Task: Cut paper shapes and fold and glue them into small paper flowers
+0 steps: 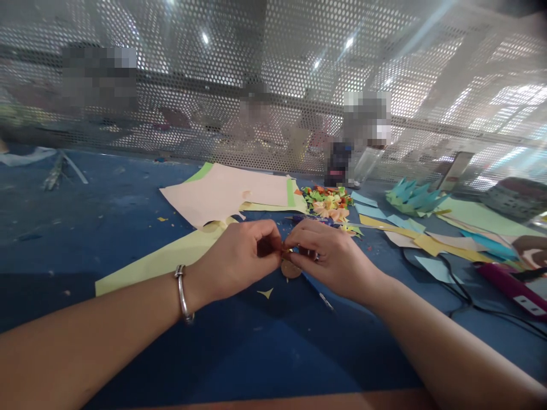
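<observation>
Over the middle of the blue table, the thumb and fingers of my left hand (245,250) are pinched together. They meet the pinched fingertips of my right hand (331,253), on a tiny piece of paper mostly hidden by the fingers. Just under the fingertips shows a round tan paper disc (291,269); whether it is held or lies on the table I cannot tell. A blue pen-like tool (319,293) lies partly below my right hand. Nearer to me is a small yellow paper scrap (265,293).
Pink paper (243,182) and pale yellow paper (162,259) lie beyond and left. Behind my right hand is a heap of cut paper petals (331,202). Coloured strips (393,228), a blue paper crown (414,199) and a magenta device (510,287) with black cables are rightward. A perforated screen (213,108) stands behind.
</observation>
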